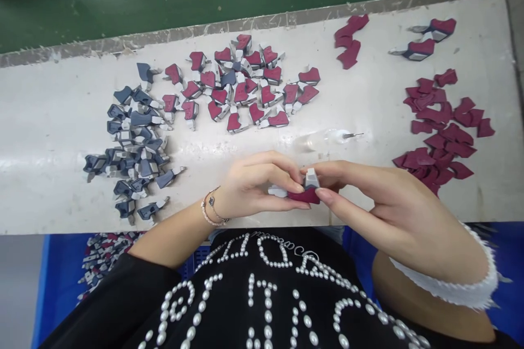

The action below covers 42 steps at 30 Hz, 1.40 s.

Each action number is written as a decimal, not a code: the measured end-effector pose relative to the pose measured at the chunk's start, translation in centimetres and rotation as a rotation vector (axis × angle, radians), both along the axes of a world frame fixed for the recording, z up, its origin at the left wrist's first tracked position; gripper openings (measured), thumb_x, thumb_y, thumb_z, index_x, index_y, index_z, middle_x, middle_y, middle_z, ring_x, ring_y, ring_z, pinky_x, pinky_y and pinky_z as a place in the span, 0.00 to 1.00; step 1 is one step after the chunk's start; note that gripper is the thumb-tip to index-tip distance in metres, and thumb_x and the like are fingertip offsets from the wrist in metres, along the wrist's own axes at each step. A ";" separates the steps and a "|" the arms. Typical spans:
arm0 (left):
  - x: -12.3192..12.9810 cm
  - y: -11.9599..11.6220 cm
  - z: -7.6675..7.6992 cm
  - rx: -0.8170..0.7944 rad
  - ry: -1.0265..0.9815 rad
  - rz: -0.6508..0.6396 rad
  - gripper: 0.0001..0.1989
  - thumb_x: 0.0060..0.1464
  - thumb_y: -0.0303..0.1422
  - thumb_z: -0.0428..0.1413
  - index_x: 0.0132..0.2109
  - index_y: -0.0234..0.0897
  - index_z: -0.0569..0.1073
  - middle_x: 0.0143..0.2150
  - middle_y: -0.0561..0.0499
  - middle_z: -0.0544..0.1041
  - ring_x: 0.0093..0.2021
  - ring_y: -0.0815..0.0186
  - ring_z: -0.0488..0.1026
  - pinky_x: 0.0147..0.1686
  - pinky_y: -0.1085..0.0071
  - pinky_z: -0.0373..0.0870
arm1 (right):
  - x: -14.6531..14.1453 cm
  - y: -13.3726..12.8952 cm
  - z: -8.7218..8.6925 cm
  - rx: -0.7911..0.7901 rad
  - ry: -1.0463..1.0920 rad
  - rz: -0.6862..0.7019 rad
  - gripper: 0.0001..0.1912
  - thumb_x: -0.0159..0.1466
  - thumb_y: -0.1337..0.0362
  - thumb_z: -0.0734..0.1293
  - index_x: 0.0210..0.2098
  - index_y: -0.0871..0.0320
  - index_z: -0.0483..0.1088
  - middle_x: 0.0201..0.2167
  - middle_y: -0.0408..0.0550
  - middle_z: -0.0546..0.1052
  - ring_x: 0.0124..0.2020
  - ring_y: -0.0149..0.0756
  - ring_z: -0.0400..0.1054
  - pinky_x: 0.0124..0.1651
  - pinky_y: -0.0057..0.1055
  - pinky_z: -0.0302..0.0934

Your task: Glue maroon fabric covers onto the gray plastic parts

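Observation:
Near the table's front edge, a small grey plastic part with a dark red cover (305, 195) is held between both hands. My left hand (262, 182) pinches it from the left, thumb below and fingers above. From the right, my right hand (368, 202) grips its other end with thumb and fingertips. A light grey block on the part points up between the hands. Part of the piece is hidden behind the fingers. Just beyond them on the table lies a small pointed metal tool (352, 135) with a pale, clear handle.
Blue-grey parts without red covers (143, 120) lie at left. Red-covered parts (241, 90) spread across the back middle. Loose red covers (442, 142) are heaped at right, with several more covers (350, 41) behind. A blue bin (61, 267) with many parts sits below the table's left front edge.

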State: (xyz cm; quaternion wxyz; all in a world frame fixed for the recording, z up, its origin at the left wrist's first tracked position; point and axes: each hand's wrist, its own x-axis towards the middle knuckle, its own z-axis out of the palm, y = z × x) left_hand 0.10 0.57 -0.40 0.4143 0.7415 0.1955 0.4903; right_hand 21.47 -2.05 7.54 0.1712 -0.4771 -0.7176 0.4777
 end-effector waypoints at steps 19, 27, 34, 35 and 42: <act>-0.1 -0.2 0.1 -0.004 0.015 0.002 0.11 0.51 0.30 0.69 0.38 0.38 0.74 0.36 0.52 0.79 0.36 0.71 0.80 0.35 0.76 0.81 | -1.0 -0.1 0.1 0.119 -0.087 -0.043 0.05 0.67 0.67 0.62 0.35 0.53 0.68 0.29 0.42 0.76 0.27 0.33 0.69 0.30 0.31 0.62; -0.2 -0.1 0.0 0.020 0.012 0.031 0.11 0.51 0.31 0.69 0.38 0.38 0.74 0.37 0.52 0.79 0.36 0.71 0.80 0.34 0.77 0.80 | -1.5 -0.4 -0.1 0.114 -0.109 -0.063 0.05 0.69 0.67 0.61 0.37 0.53 0.68 0.28 0.40 0.74 0.26 0.31 0.67 0.30 0.30 0.61; -0.2 0.1 0.2 0.007 -0.005 0.004 0.13 0.49 0.31 0.70 0.38 0.36 0.74 0.37 0.52 0.80 0.37 0.72 0.80 0.36 0.78 0.80 | -0.6 -0.6 0.1 0.128 -0.084 -0.013 0.05 0.71 0.65 0.61 0.40 0.52 0.68 0.32 0.42 0.76 0.28 0.33 0.70 0.30 0.30 0.62; -0.2 0.1 0.1 0.004 -0.015 0.002 0.13 0.49 0.31 0.70 0.38 0.36 0.74 0.37 0.52 0.79 0.37 0.72 0.80 0.36 0.78 0.80 | -0.5 -0.6 0.1 0.136 -0.080 -0.011 0.04 0.71 0.65 0.62 0.41 0.52 0.69 0.32 0.41 0.76 0.28 0.32 0.70 0.30 0.30 0.62; -0.2 0.1 0.1 -0.008 -0.016 0.002 0.12 0.50 0.32 0.69 0.38 0.36 0.75 0.37 0.53 0.79 0.36 0.72 0.80 0.35 0.79 0.79 | -0.6 -0.5 0.0 0.150 -0.094 -0.019 0.03 0.71 0.66 0.62 0.40 0.54 0.69 0.30 0.40 0.75 0.29 0.30 0.70 0.30 0.27 0.63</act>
